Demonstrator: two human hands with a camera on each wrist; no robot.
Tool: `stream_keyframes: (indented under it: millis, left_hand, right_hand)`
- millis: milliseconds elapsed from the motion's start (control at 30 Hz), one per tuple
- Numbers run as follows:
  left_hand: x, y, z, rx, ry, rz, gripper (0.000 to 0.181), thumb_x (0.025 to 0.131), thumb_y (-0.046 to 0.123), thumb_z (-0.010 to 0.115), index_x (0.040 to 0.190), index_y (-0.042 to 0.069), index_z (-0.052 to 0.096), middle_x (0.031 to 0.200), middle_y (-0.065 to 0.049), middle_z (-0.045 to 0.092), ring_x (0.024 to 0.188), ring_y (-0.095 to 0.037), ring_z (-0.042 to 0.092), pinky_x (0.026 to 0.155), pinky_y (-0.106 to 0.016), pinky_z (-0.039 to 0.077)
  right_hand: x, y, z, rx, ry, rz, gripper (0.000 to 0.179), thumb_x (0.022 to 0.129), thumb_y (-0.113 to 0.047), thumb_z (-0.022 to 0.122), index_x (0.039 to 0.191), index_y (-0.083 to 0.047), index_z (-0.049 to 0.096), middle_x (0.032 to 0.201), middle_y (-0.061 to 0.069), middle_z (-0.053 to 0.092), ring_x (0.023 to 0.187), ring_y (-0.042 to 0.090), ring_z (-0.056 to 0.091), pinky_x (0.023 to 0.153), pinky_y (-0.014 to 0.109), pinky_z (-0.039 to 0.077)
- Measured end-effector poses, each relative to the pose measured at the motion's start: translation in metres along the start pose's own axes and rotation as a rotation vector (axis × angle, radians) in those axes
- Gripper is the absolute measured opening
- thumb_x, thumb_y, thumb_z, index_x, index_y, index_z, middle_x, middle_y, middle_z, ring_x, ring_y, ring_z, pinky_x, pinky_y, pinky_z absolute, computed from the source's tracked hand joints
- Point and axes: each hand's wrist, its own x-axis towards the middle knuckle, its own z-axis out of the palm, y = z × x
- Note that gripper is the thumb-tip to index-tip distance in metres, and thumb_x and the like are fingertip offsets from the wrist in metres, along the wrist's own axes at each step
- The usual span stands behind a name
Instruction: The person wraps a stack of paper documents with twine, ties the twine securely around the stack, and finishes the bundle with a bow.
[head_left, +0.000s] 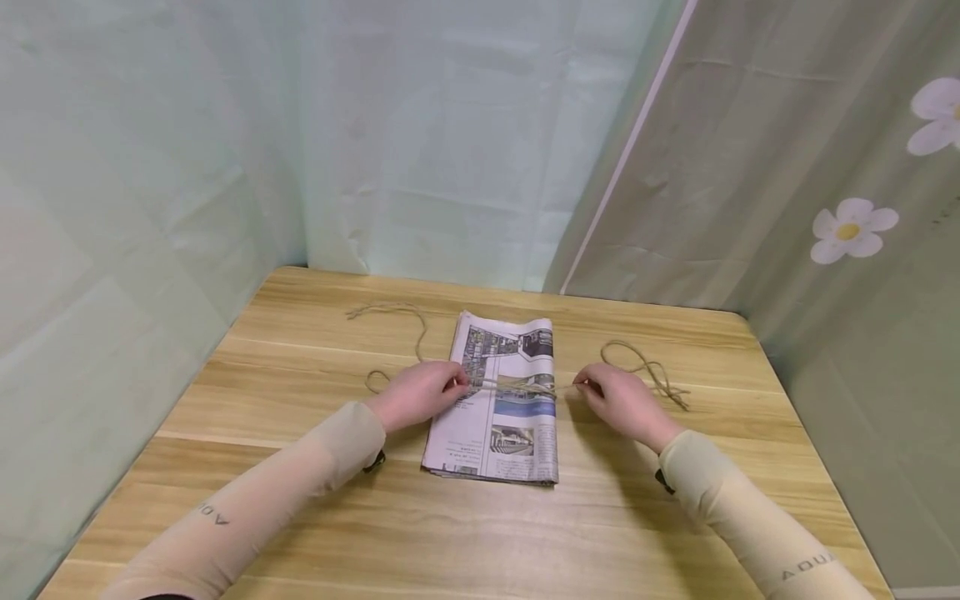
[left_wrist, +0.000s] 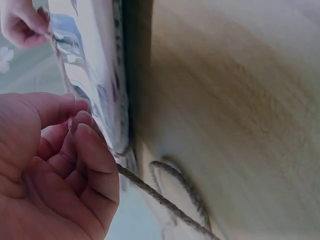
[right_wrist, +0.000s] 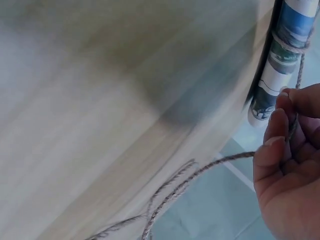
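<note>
A folded stack of newspaper (head_left: pixel 517 442) lies on the wooden table, with brown twine (head_left: pixel 525 384) running across its middle. On the stack's left side my left hand (head_left: pixel 423 393) pinches the twine between thumb and fingertips. Just past the right edge, my right hand (head_left: pixel 626 402) pinches the other side of the twine, which stretches from the stack to the fingers. In the right wrist view the twine (right_wrist: pixel 292 49) loops round the folded edge of the newspaper (right_wrist: pixel 272 77). The left wrist view shows the twine (left_wrist: pixel 159 197) trailing out behind the left hand (left_wrist: pixel 65 165).
One loose twine end (head_left: pixel 420 321) curves over the table to the upper left of the newspaper. The other loose end (head_left: pixel 652 372) lies coiled beyond the right hand. A pale curtain (head_left: pixel 465 167) stands behind the table (head_left: pixel 315 517), and a curtain with white flowers (head_left: pixel 795 208) at the right.
</note>
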Motion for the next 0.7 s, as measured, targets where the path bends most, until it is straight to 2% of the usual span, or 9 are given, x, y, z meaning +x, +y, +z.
stream_keyframes:
  millis: [100, 200, 333, 400, 567, 700]
  left_hand:
    - [-0.006, 0.007, -0.001, 0.038, -0.005, 0.028, 0.008, 0.101, 0.024, 0.066, 0.101, 0.017, 0.07, 0.085, 0.009, 0.064, 0.072, -0.008, 0.056, 0.07, -0.032, 0.052]
    - [-0.013, 0.015, 0.0, 0.067, -0.02, 0.062, 0.008, 0.101, 0.024, 0.065, 0.101, 0.017, 0.069, 0.081, 0.009, 0.062, 0.069, -0.008, 0.055, 0.065, -0.031, 0.051]
    - [-0.024, 0.028, 0.003, 0.074, -0.05, 0.096, 0.01, 0.101, 0.024, 0.065, 0.103, 0.015, 0.067, 0.08, 0.008, 0.062, 0.065, -0.008, 0.055, 0.059, -0.03, 0.049]
    - [-0.029, 0.034, 0.006, 0.094, -0.061, 0.117, 0.013, 0.101, 0.025, 0.064, 0.108, 0.014, 0.067, 0.081, 0.008, 0.064, 0.063, -0.007, 0.054, 0.056, -0.03, 0.048]
    - [-0.039, 0.045, 0.015, 0.146, -0.098, 0.168, 0.032, 0.095, 0.035, 0.072, 0.116, 0.012, 0.066, 0.077, 0.009, 0.062, 0.059, -0.006, 0.052, 0.053, -0.029, 0.048]
    - [-0.045, 0.053, 0.02, 0.166, -0.136, 0.174, 0.046, 0.086, 0.044, 0.08, 0.115, 0.012, 0.064, 0.078, 0.01, 0.06, 0.063, -0.007, 0.053, 0.056, -0.03, 0.049]
  right_hand:
    - [0.008, -0.003, -0.004, -0.026, 0.025, -0.027, 0.008, 0.098, -0.015, 0.07, 0.104, -0.011, 0.073, 0.1, 0.001, 0.073, 0.091, 0.021, 0.068, 0.084, 0.043, 0.056]
    - [0.021, -0.007, -0.006, -0.062, 0.054, -0.047, 0.008, 0.098, -0.018, 0.072, 0.103, -0.012, 0.073, 0.098, 0.0, 0.073, 0.09, 0.021, 0.067, 0.092, 0.046, 0.053]
    - [0.042, -0.012, -0.005, -0.118, 0.057, -0.034, 0.012, 0.098, -0.026, 0.072, 0.1, -0.014, 0.07, 0.1, 0.001, 0.071, 0.099, 0.026, 0.062, 0.103, 0.05, 0.044]
    - [0.053, -0.014, -0.003, -0.142, 0.048, -0.019, 0.016, 0.098, -0.03, 0.072, 0.097, -0.015, 0.068, 0.104, 0.003, 0.069, 0.103, 0.028, 0.059, 0.099, 0.05, 0.045]
    - [0.081, -0.017, 0.005, -0.164, -0.006, -0.043, 0.021, 0.098, -0.033, 0.071, 0.095, -0.014, 0.063, 0.107, 0.007, 0.065, 0.1, 0.028, 0.059, 0.092, 0.047, 0.049]
    - [0.099, -0.018, 0.013, -0.127, -0.106, -0.09, 0.016, 0.101, -0.026, 0.067, 0.096, -0.012, 0.062, 0.131, 0.017, 0.063, 0.12, 0.033, 0.058, 0.102, 0.047, 0.046]
